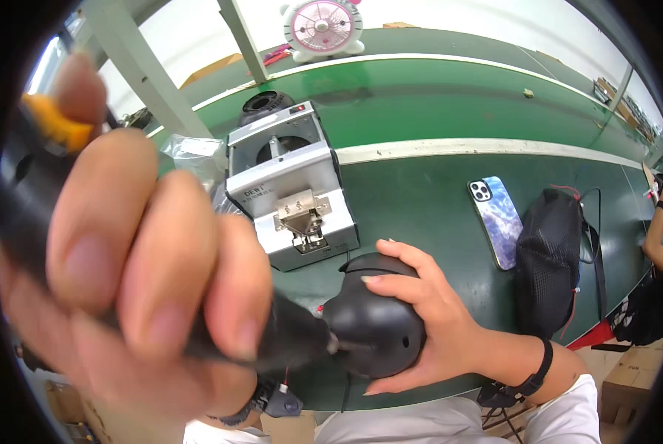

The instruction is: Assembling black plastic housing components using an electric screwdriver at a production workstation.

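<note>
My left hand [161,259], large and close in the left half of the view, is wrapped round a black electric screwdriver [291,337] with an orange part [58,124] near its upper end. The screwdriver slants down to the right, and its thin bit meets a rounded black plastic housing [372,325]. My right hand [435,311] grips that housing from the right, with fingers over its far side and the thumb on its near side. A small hole shows on the housing. Whether a screw sits at the bit cannot be made out.
A silver box-shaped screw feeder [287,170] stands beyond my hands, with a round black part [265,103] behind it and a plastic bag [191,152] beside it. Rightward lie a phone [496,222] and a black mesh item [550,259] with cords. Another person's arm [657,233] shows far right.
</note>
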Tool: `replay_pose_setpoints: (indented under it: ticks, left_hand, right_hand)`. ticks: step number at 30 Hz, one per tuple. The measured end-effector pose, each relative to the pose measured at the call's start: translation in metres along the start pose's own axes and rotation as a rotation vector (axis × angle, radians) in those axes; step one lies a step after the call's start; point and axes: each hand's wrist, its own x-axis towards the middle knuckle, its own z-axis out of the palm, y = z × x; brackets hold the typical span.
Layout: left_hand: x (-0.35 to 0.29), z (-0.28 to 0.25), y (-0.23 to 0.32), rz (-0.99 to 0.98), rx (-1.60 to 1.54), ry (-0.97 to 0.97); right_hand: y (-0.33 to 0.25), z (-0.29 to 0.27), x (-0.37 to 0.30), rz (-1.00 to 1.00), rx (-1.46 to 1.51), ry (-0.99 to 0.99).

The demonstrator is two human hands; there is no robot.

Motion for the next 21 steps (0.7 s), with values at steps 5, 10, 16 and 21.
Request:
replay_pose_setpoints:
  ticks: [5, 10, 16, 21]
  left_hand:
    - [-0.009, -0.001, -0.011, -0.074, -0.005, -0.078]
    - [-0.011, 0.000, -0.038, -0.131, -0.057, -0.171]
    - [-0.008, 0.001, -0.043, -0.384, -0.164, -0.216]
    - [-0.016, 0.039, -0.071, -0.402, -0.147, 0.183]
  right_hand:
    - [-0.006, 0.009, 0.000, 0.003, -0.020, -0.011]
    - [-0.008, 0.012, -0.003, -0.023, -0.056, -0.017]
    - [-0.002, 0.005, -0.001, 0.053, 0.007, -0.026]
    - [-0.012, 0.009, -0.005, 0.105, 0.037, -0.082]
